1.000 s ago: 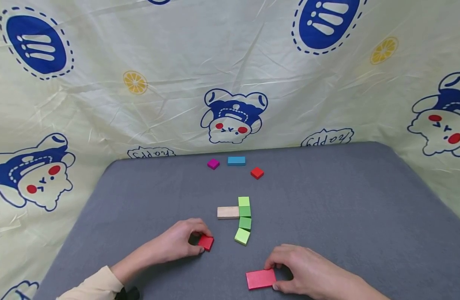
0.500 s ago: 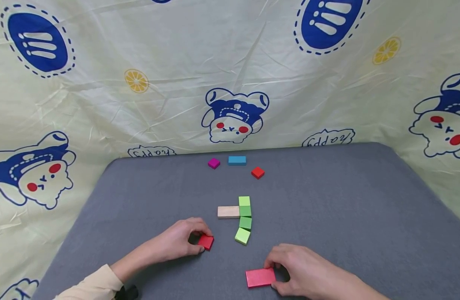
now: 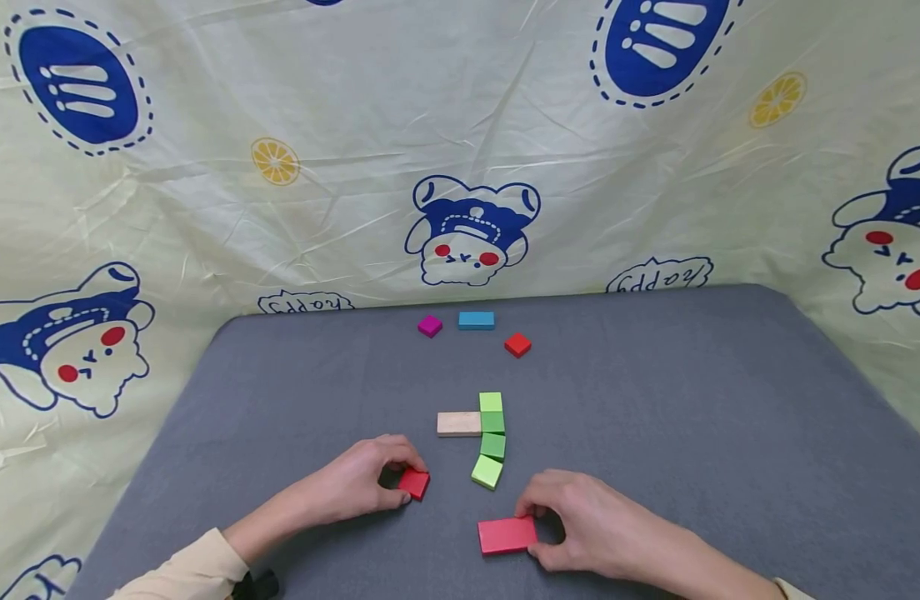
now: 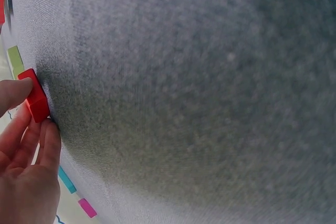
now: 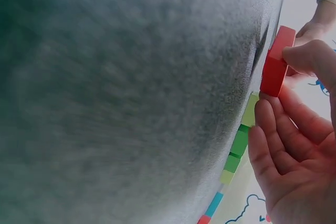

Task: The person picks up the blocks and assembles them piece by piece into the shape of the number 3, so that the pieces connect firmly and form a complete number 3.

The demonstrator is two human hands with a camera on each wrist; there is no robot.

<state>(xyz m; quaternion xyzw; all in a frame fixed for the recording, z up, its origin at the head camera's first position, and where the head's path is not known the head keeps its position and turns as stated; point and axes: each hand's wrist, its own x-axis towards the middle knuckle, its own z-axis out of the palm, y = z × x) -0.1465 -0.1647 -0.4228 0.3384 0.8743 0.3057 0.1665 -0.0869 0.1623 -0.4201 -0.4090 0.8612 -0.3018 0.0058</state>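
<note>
My left hand (image 3: 366,477) pinches a small red block (image 3: 415,483) between thumb and fingers at the left of the table. The left wrist view shows that red block (image 4: 37,98) close to the cloth. Lower right, my right hand (image 3: 591,525) pinches the right end of a longer red rectangular block (image 3: 505,536); it appears as a red block (image 5: 278,61) in the right wrist view. Beyond both hands, a curved column of green blocks (image 3: 493,422) lies on the cloth. A plain wooden block (image 3: 458,424) touches its left side.
At the far side of the grey table (image 3: 655,400) lie a purple block (image 3: 430,326), a blue block (image 3: 477,321) and another red block (image 3: 517,345). A patterned curtain (image 3: 340,217) hangs behind the table edge.
My right hand has moved forward and slightly left with the longer red block. The left hand stays in place, still pinching the small red block.
</note>
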